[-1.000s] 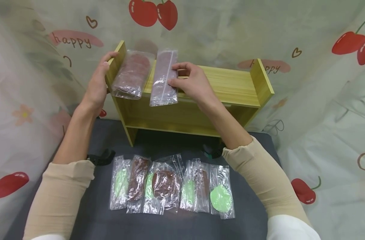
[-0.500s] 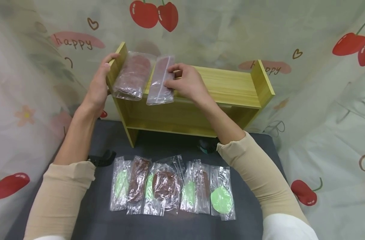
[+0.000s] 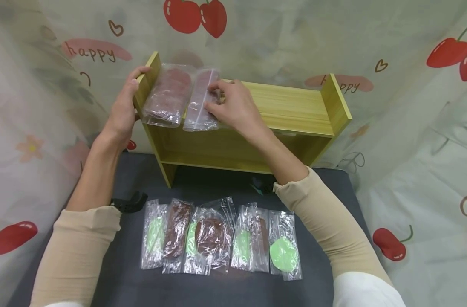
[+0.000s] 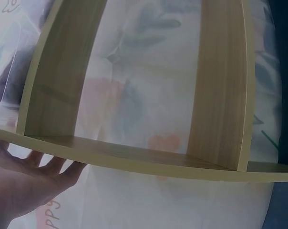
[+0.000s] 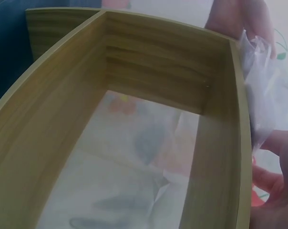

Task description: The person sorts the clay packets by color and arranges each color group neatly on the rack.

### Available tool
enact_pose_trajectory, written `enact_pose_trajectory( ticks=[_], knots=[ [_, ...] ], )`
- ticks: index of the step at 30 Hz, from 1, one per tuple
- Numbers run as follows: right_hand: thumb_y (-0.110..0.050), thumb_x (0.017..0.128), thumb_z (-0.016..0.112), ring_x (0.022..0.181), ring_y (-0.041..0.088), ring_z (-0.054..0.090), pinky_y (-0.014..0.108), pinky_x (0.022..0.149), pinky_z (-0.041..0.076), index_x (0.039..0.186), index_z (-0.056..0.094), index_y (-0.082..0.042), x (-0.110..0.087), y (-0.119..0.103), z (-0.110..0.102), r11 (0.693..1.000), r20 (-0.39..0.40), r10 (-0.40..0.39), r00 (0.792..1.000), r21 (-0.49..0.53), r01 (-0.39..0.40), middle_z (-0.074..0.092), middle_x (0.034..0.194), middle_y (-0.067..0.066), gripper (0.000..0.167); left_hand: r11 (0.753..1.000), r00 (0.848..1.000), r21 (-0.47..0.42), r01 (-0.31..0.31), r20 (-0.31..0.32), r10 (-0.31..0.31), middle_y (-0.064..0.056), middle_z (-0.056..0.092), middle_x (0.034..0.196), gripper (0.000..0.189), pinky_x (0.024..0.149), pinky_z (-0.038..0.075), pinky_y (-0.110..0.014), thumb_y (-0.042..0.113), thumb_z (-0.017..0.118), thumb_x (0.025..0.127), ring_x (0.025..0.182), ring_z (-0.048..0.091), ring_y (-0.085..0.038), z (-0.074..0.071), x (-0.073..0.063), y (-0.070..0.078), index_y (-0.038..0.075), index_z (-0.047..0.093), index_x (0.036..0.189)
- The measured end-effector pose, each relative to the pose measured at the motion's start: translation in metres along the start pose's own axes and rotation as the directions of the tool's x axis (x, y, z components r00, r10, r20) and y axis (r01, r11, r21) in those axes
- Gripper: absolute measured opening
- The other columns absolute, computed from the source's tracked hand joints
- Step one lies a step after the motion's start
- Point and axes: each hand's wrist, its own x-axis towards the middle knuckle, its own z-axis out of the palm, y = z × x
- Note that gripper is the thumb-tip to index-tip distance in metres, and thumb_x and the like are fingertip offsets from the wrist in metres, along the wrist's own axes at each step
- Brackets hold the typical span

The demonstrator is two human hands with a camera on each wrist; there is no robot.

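My left hand (image 3: pixel 123 102) grips the upright left side panel of a light wooden shelf (image 3: pixel 295 108); in the left wrist view its fingers (image 4: pixel 48 167) lie along the panel's outer face. A clear zip bag with a reddish-brown content (image 3: pixel 200 102) stands on the shelf's top board. My right hand (image 3: pixel 235 104) pinches its right part between thumb and fingers. Left of it, close to the side panel, leans a wider clear bag with a similar reddish-brown content (image 3: pixel 168 96). In the right wrist view only this hand's fingers (image 5: pixel 272 179) show at the right edge.
Below the shelf, a row of clear bags lies on the dark table (image 3: pixel 160 290), some with brown pieces (image 3: pixel 210 234), others with green pieces (image 3: pixel 283 254). A printed curtain (image 3: pixel 272 38) hangs behind and on both sides. The shelf's right side panel (image 3: pixel 335 102) stands upright.
My right hand has moved left with the zip bag, bringing it up beside the wider bag. My left hand stays at the side panel.
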Motion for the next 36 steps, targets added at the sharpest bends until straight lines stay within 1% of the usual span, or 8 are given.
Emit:
enact_pose_trajectory(
  ticks=[4, 8, 11, 17, 22, 29, 32, 36],
  knots=[
    [-0.029, 0.091, 0.070, 0.102, 0.019, 0.047, 0.029, 0.085, 0.038, 0.120, 0.072, -0.014, 0.000, 0.001, -0.001, 1.000, 0.005, 0.020, 1.000, 0.007, -0.020, 0.070, 0.095, 0.001, 0.032, 1.000, 1.000, -0.007, 0.007, 0.007, -0.007, -0.005, 0.036, 0.138, 0.044, 0.092, 0.028, -0.045, 0.039, 0.021, 0.106, 0.113, 0.041, -0.022, 0.000, 0.000, 0.000, 0.032, 0.040, 0.145],
    [-0.029, 0.092, 0.069, 0.099, 0.017, 0.047, 0.026, 0.075, 0.041, 0.121, 0.072, -0.014, -0.001, 0.004, 0.000, 0.996, 0.001, 0.044, 0.999, 0.074, -0.044, 0.064, 0.102, 0.002, 0.032, 1.000, 1.000, -0.020, 0.013, 0.003, -0.013, -0.006, 0.036, 0.137, 0.043, 0.094, 0.028, -0.045, 0.039, 0.021, 0.107, 0.114, 0.041, -0.022, 0.001, -0.001, 0.001, 0.033, 0.040, 0.145],
    [-0.027, 0.094, 0.067, 0.094, 0.014, 0.052, 0.024, 0.068, 0.044, 0.119, 0.071, -0.012, -0.004, 0.007, 0.002, 0.983, -0.030, 0.063, 0.998, 0.173, -0.057, 0.059, 0.109, 0.004, 0.029, 1.000, 1.000, -0.025, 0.013, -0.001, -0.013, -0.005, 0.036, 0.137, 0.043, 0.095, 0.028, -0.045, 0.039, 0.022, 0.107, 0.113, 0.041, -0.022, 0.001, -0.001, 0.000, 0.033, 0.041, 0.145],
    [-0.016, 0.095, 0.065, 0.070, 0.015, 0.061, 0.027, 0.060, 0.045, 0.113, 0.071, -0.009, -0.015, 0.013, 0.003, 0.915, -0.146, 0.048, 0.988, 0.402, 0.015, 0.058, 0.113, 0.006, 0.021, 0.999, 1.000, -0.048, 0.015, -0.008, -0.015, -0.005, 0.037, 0.136, 0.043, 0.093, 0.027, -0.045, 0.037, 0.023, 0.107, 0.111, 0.042, -0.021, 0.002, -0.002, 0.000, 0.031, 0.042, 0.145],
    [-0.012, 0.094, 0.066, 0.074, 0.018, 0.062, 0.028, 0.064, 0.049, 0.110, 0.070, -0.006, -0.026, 0.017, 0.000, 0.858, -0.232, 0.038, 0.972, 0.506, 0.087, 0.063, 0.109, 0.003, 0.018, 0.998, 1.000, -0.062, 0.013, -0.009, -0.013, -0.005, 0.038, 0.135, 0.042, 0.092, 0.028, -0.044, 0.037, 0.024, 0.107, 0.109, 0.043, -0.020, 0.003, -0.003, -0.001, 0.031, 0.043, 0.144],
    [0.000, 0.093, 0.065, 0.074, 0.032, 0.063, 0.032, 0.068, 0.055, 0.110, 0.066, 0.006, -0.044, 0.022, -0.001, 0.730, -0.332, 0.019, 0.943, 0.649, 0.214, 0.065, 0.106, 0.020, 0.018, 0.996, 1.000, -0.091, 0.004, -0.018, -0.005, -0.005, 0.043, 0.126, 0.041, 0.091, 0.027, -0.044, 0.034, 0.025, 0.106, 0.105, 0.045, -0.019, 0.003, 0.000, 0.000, 0.031, 0.044, 0.143],
    [0.003, 0.093, 0.063, 0.073, 0.033, 0.062, 0.033, 0.068, 0.055, 0.110, 0.064, 0.010, -0.056, 0.018, -0.005, 0.714, -0.346, 0.011, 0.938, 0.659, 0.235, 0.063, 0.105, 0.023, 0.018, 0.994, 1.000, -0.108, 0.002, -0.017, -0.003, -0.006, 0.043, 0.125, 0.041, 0.091, 0.026, -0.044, 0.034, 0.026, 0.106, 0.104, 0.045, -0.019, 0.003, 0.000, 0.000, 0.030, 0.045, 0.143],
    [0.006, 0.093, 0.062, 0.071, 0.034, 0.061, 0.033, 0.067, 0.055, 0.110, 0.062, 0.014, -0.074, 0.014, -0.013, 0.718, -0.331, -0.008, 0.944, 0.654, 0.236, 0.063, 0.101, 0.023, 0.019, 0.994, 1.000, -0.106, 0.001, -0.017, -0.002, -0.006, 0.043, 0.126, 0.042, 0.091, 0.027, -0.044, 0.034, 0.026, 0.106, 0.104, 0.045, -0.020, 0.003, 0.000, 0.000, 0.030, 0.045, 0.143]
  ],
)
